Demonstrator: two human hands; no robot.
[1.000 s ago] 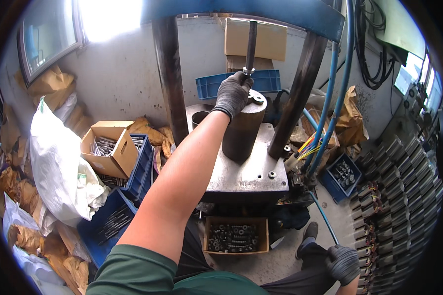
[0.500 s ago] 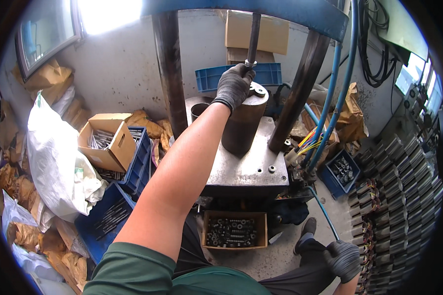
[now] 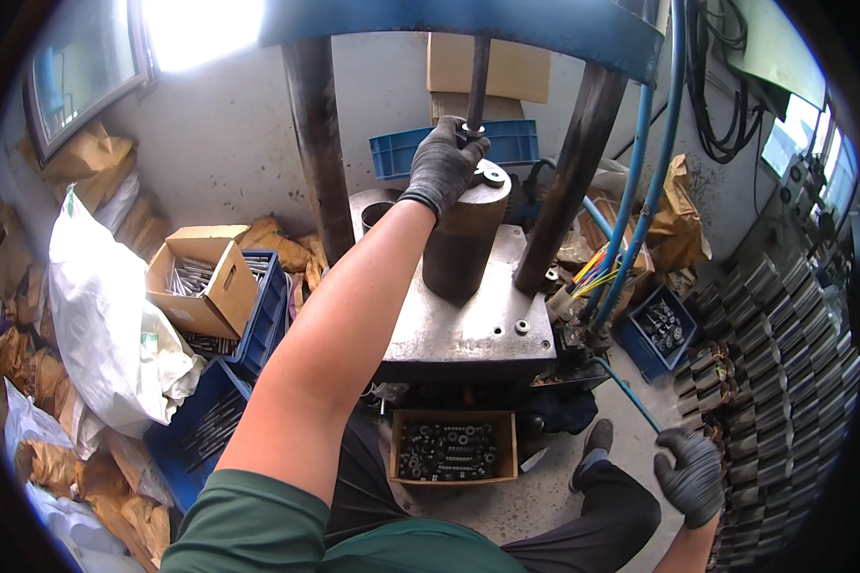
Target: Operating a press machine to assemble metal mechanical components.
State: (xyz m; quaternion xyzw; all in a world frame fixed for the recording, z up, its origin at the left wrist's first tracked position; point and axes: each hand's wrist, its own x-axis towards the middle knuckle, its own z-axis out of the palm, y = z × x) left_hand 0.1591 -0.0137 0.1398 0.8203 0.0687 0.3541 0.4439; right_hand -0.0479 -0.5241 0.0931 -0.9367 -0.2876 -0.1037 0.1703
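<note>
My left hand (image 3: pixel 441 162), in a dark grey glove, reaches over a thick steel cylinder (image 3: pixel 463 246). Its fingers are closed on a small metal collar (image 3: pixel 471 131) at the lower end of the press rod (image 3: pixel 480 81). On the cylinder's top face, beside those fingers, lies another small round metal piece (image 3: pixel 492 178). The cylinder stands on the press's steel plate (image 3: pixel 430 334). At lower right, my gloved right hand (image 3: pixel 690 475) is at the end of a thin blue-green lever (image 3: pixel 629 395), its fingers curled there; the grip itself is partly hidden.
Dark posts (image 3: pixel 317 143) and a blue crossbeam (image 3: pixel 468 17) frame the press. Under it sits a carton of small metal parts (image 3: pixel 397 473). Blue crates (image 3: pixel 263 329), an open cardboard box (image 3: pixel 229 286) and a white sack (image 3: pixel 96 315) stand left. Stacked metal pieces (image 3: pixel 784 382) line the right.
The lever's end has swung upward, and my right hand has shifted right with it. My left hand stays at the collar below the rod. The whole view has shifted slightly.
</note>
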